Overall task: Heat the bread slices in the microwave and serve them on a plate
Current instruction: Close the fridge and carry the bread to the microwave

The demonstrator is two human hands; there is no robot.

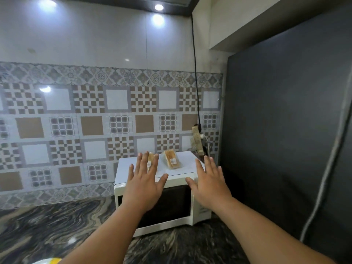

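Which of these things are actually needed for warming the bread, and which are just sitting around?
Part of the job:
- microwave, door closed
- two wrapped bread packs on top of it: one in plain view, one partly behind the left hand
- right hand, also held open

Just there:
- hanging black cable
- marbled countertop
- dark panel

A back wall [95, 44] runs plain grey-white above and gives way lower down to patterned tiles [76, 121] — checks, grids and brown squares under a floral band. Recessed ceiling lights [158, 7] glare off its gloss. A black cable [195, 73] drops down the corner to what may be a socket strip [197, 141]. A large dark panel [285, 130] fills the right side. The countertop [47, 225] is dark, swirled marble.
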